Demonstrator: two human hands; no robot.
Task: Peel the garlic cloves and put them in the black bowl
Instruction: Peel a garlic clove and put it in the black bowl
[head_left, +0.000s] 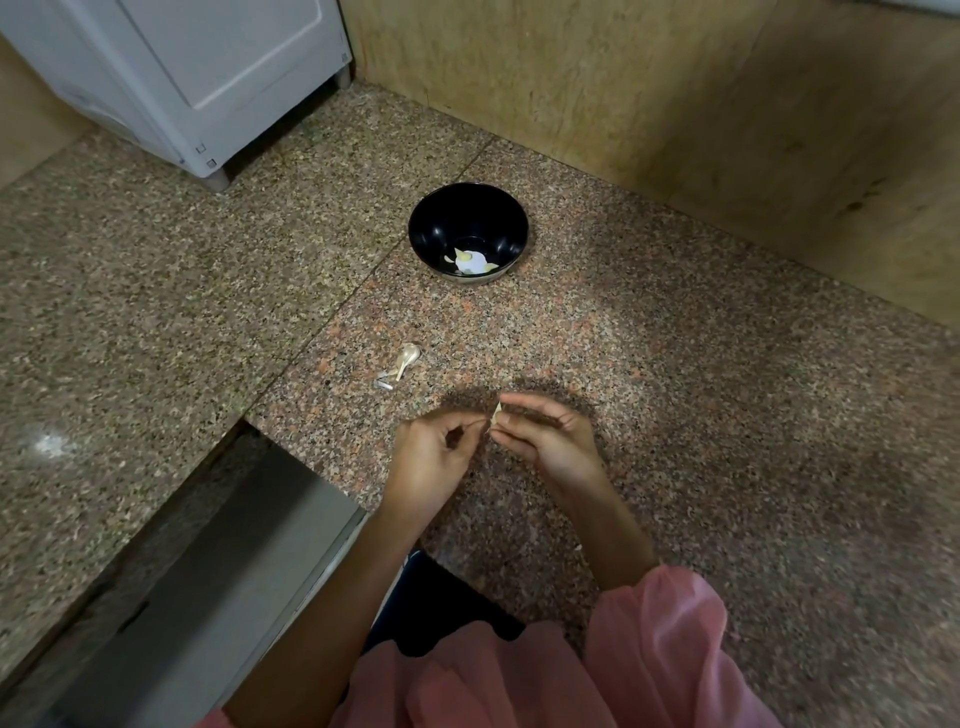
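Note:
A black bowl (468, 228) stands on the speckled granite counter (675, 415) and holds a few pale peeled garlic cloves (470, 260). Closer to me, my right hand (545, 434) pinches a small garlic clove (497, 413) between thumb and fingers. My left hand (431, 457) has its fingers curled and its fingertips pinch at the skin on the clove's left side. Both hands hover low over the counter, well in front of the bowl.
Loose garlic skins (400, 366) lie on the counter left of my hands. A white appliance (197, 78) stands at the back left, a tan wall (675, 104) behind the bowl. The counter steps down to a metal edge (234, 545) at lower left.

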